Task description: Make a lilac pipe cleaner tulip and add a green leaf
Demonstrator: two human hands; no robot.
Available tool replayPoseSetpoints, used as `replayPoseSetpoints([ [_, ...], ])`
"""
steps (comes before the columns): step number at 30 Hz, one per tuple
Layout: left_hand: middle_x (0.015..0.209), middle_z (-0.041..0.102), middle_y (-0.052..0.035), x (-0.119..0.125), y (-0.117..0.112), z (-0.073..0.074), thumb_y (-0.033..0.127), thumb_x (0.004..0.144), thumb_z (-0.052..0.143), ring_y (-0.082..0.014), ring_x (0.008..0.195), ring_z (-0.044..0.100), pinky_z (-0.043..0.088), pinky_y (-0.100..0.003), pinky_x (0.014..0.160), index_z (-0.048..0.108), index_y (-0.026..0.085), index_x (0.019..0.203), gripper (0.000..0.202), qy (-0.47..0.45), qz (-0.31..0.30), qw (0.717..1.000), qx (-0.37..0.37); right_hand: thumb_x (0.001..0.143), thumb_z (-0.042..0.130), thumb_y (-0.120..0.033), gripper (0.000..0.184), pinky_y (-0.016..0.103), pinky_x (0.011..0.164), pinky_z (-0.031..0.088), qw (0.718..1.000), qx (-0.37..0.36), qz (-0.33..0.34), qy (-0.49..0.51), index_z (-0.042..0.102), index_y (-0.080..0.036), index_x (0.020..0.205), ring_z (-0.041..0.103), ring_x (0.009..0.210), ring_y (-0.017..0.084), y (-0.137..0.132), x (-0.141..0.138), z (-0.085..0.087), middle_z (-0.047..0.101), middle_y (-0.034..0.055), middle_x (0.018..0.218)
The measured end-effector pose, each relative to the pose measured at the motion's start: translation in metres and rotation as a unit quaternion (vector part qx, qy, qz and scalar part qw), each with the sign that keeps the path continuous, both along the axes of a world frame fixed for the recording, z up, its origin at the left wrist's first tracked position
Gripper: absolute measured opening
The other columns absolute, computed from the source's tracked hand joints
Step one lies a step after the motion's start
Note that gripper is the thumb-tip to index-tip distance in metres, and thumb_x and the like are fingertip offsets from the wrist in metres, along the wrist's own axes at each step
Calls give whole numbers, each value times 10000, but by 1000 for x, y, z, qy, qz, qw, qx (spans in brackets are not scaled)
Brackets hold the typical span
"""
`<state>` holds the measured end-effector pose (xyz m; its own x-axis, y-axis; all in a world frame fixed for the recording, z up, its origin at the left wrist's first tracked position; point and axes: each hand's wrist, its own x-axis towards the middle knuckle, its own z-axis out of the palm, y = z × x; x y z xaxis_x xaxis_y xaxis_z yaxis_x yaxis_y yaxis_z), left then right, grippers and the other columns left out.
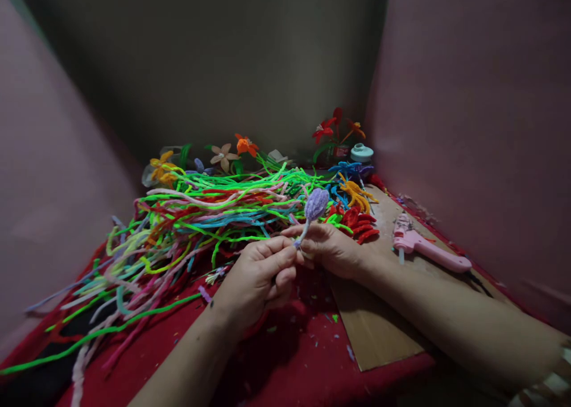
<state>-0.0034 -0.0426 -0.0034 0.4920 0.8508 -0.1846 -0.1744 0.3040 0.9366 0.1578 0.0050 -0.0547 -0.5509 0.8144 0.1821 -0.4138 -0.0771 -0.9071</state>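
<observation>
Both hands meet at the middle of the view over a red cloth (289,359). My left hand (256,276) and my right hand (330,249) pinch the thin stem of a small lilac pipe-cleaner bud (316,203); the bud's rounded head stands up above my fingers. Both hands have their fingers closed on the stem. A big heap of loose pipe cleaners (200,216) in green, pink, blue and red lies just behind and left of my hands.
A pink glue gun (423,246) lies on a wooden board (379,329) at the right. Red petal pieces (361,222), orange and blue ones lie behind my right hand. Finished flowers (334,130) and a small white jar (361,152) stand at the back. Pink walls close both sides.
</observation>
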Motion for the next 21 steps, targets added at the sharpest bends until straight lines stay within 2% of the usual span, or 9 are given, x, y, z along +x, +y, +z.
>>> replayPoseSetpoints([
  [7, 428, 307, 101, -5, 5, -3, 273, 871, 496, -4, 320, 103, 222, -113, 288, 582, 145, 766, 187, -65, -59, 995, -56, 627, 788, -324, 354, 202, 477, 357, 998, -46, -7, 30, 701, -185, 941, 496, 507, 70, -7, -4, 11, 612, -21, 622],
  [12, 421, 323, 102, -6, 6, -5, 295, 856, 521, -2, 317, 107, 233, -115, 292, 583, 144, 765, 187, -60, -71, 995, -45, 642, 772, -224, 249, 201, 532, 408, 996, -66, -18, 64, 706, -157, 873, 525, 549, 62, -12, -7, 15, 626, -4, 730],
  [15, 416, 328, 101, -4, 6, -5, 331, 851, 522, -8, 319, 132, 191, -113, 305, 585, 150, 774, 207, -18, -46, 999, -17, 654, 754, -188, 233, 203, 542, 409, 993, -76, -27, 82, 700, -159, 879, 524, 544, 60, -11, -8, 12, 622, -13, 723],
  [17, 434, 369, 88, 0, 5, -4, 357, 852, 513, -12, 323, 193, 179, -119, 321, 583, 152, 770, 232, 41, -11, 999, 28, 667, 740, -187, 205, 204, 520, 392, 993, -74, -42, 79, 693, -160, 865, 508, 524, 61, -11, -8, 11, 614, -18, 691],
  [19, 474, 431, 66, 3, 3, -2, 377, 853, 499, -23, 344, 285, 207, -135, 342, 573, 148, 728, 271, 125, 41, 986, 100, 664, 738, -199, 164, 200, 483, 356, 993, -75, -66, 62, 686, -147, 811, 479, 503, 61, -11, -8, 12, 602, -15, 655],
  [21, 503, 467, 49, 6, 1, -1, 387, 857, 477, -42, 382, 363, 259, -155, 375, 551, 146, 672, 313, 199, 90, 961, 168, 656, 738, -209, 147, 200, 471, 333, 991, -89, -86, 47, 676, -140, 770, 473, 508, 65, -10, -8, 14, 601, -8, 655],
])
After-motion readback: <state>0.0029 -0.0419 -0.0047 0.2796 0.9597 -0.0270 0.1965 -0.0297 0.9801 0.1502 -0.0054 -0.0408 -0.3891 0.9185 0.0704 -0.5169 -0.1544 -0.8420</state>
